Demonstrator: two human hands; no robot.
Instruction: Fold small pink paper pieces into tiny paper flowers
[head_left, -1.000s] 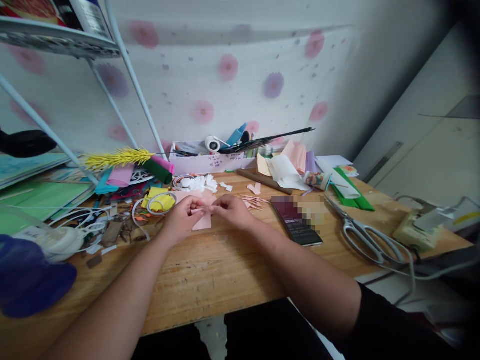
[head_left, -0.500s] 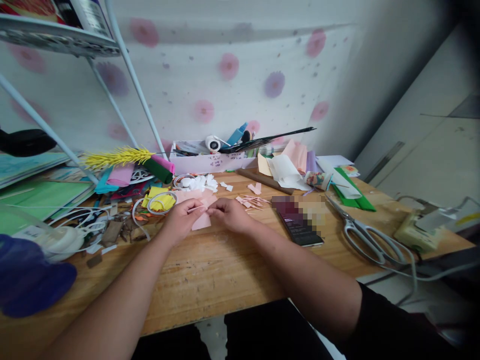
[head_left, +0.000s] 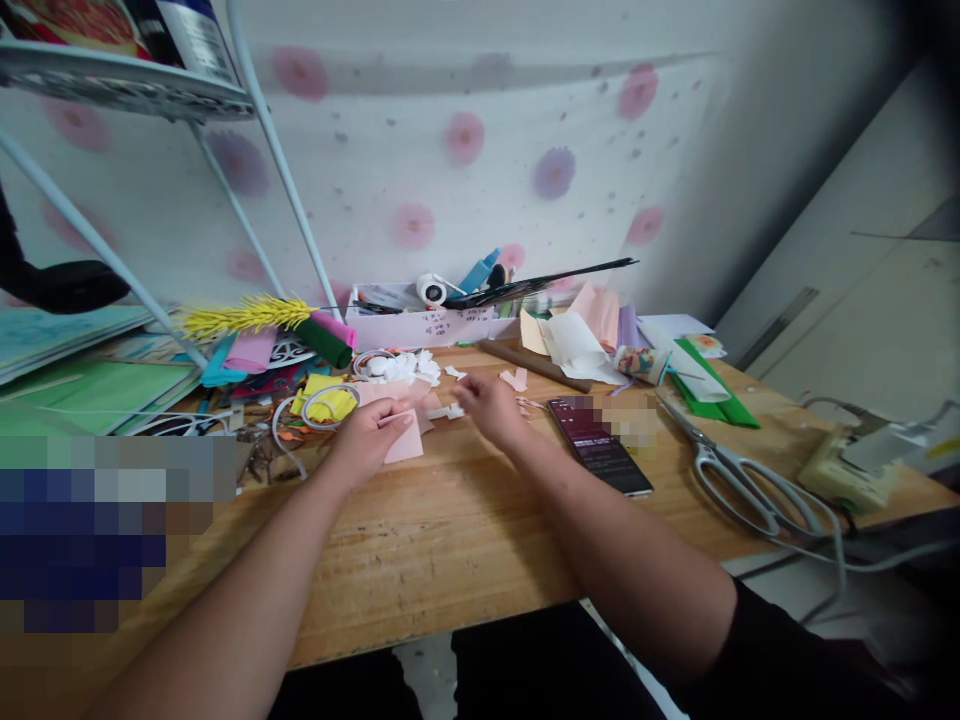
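My left hand (head_left: 369,438) is closed on a piece of pale pink crepe paper (head_left: 405,440), pinched between thumb and fingers above the table. To its right, my right hand (head_left: 489,408) is raised apart from that paper, fingers bent together; what they hold, if anything, is too small to make out. A small white scrap (head_left: 448,412) shows just left of the right fingertips. More pink paper (head_left: 390,393) lies behind the left hand. Pink strips (head_left: 531,405) are partly hidden behind the right hand, with a few pink pieces (head_left: 514,379) beyond them.
A phone (head_left: 600,450) and large scissors (head_left: 739,480) lie to the right on the wooden table (head_left: 420,560). Left stand a yellow spike of artificial plant (head_left: 247,316), yellow paper (head_left: 322,398) and a wire coil. White petals (head_left: 405,367) and a white box (head_left: 420,328) are behind.
My right hand has left the pink paper and moved to the right and slightly up. My left hand still holds the paper, in nearly the same place. The view has shifted slightly.
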